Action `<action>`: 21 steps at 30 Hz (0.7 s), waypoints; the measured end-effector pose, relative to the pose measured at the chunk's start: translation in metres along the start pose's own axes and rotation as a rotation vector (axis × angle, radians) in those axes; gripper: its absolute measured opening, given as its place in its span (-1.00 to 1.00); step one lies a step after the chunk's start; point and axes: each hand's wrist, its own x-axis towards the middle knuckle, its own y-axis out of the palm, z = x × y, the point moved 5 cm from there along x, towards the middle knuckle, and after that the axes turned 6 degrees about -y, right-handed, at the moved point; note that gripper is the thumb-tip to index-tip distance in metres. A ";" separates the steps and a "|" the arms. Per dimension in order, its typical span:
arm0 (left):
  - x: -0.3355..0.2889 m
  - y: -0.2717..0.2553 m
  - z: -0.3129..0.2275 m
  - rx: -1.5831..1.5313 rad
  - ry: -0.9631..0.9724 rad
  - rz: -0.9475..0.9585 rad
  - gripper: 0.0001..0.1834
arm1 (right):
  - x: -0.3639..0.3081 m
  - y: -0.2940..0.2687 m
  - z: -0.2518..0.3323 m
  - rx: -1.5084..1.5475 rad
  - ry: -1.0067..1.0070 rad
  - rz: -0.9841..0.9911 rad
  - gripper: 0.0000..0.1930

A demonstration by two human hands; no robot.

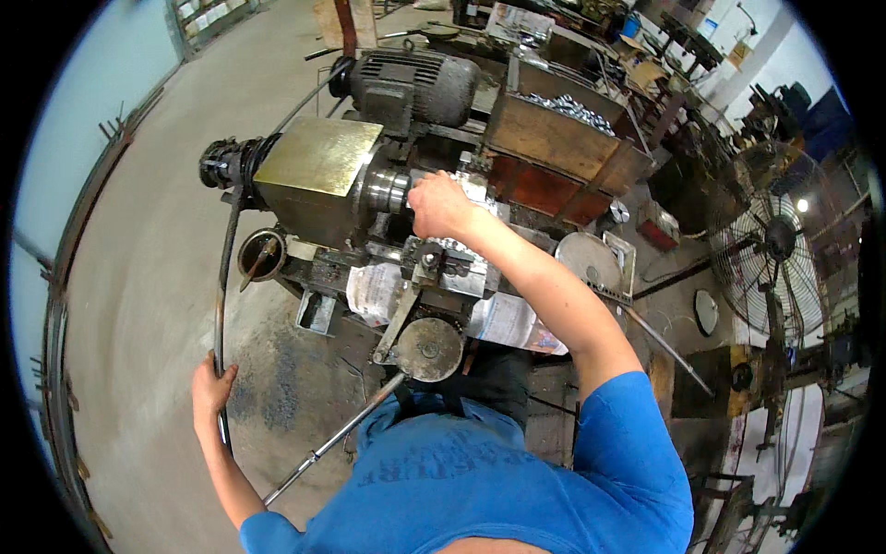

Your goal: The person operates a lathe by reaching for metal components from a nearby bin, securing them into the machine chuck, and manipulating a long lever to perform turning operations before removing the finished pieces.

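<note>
My left hand is wrapped round a long dark lever bar on the left, its thumb sticking out. The bar rises to the pulley end of a small lathe-like machine. My right hand is closed right beside the shiny round chuck, fingers curled; whatever they hold is hidden behind the hand. A yellowish metal cover tops the machine's headstock. Below my right forearm sits a tool post on the slide, with bright metal chips around it.
An electric motor stands behind the headstock. A metal bin of small shiny parts is at the back right. A round handwheel with a long rod lies close to my body. A caged fan stands right; a pot hangs left.
</note>
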 end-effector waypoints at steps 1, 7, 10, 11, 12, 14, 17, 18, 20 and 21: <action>-0.005 0.001 0.002 -0.023 -0.007 -0.030 -0.53 | 0.007 0.005 -0.002 0.030 0.010 -0.014 -0.75; -0.012 0.017 0.014 -0.135 -0.106 -0.086 -0.48 | 0.016 0.032 -0.018 0.219 0.120 -0.029 -0.75; -0.008 0.018 0.016 -0.080 -0.093 -0.158 -0.53 | 0.014 0.030 -0.020 0.380 0.167 -0.087 -0.75; -0.006 0.021 0.017 -0.063 -0.108 -0.145 -0.54 | 0.015 0.028 -0.020 0.434 0.180 -0.106 -0.75; -0.005 0.021 0.018 -0.044 -0.093 -0.165 -0.56 | 0.015 0.026 -0.022 0.503 0.242 -0.124 -0.75; -0.003 0.024 0.021 -0.005 -0.123 -0.168 -0.59 | 0.019 0.021 -0.028 0.642 0.359 -0.187 -0.75; 0.002 0.027 0.025 0.057 -0.057 -0.193 -0.65 | 0.027 0.015 -0.030 0.605 0.379 -0.146 -0.75; 0.007 0.026 0.031 0.128 -0.079 -0.191 -0.66 | 0.030 0.013 -0.028 0.579 0.347 -0.174 -0.73; 0.018 0.022 0.044 0.235 -0.048 -0.219 -0.69 | 0.034 0.013 -0.029 0.608 0.357 -0.171 -0.73; 0.031 0.012 0.056 0.295 -0.067 -0.259 -0.71 | 0.035 0.015 -0.029 0.623 0.365 -0.158 -0.73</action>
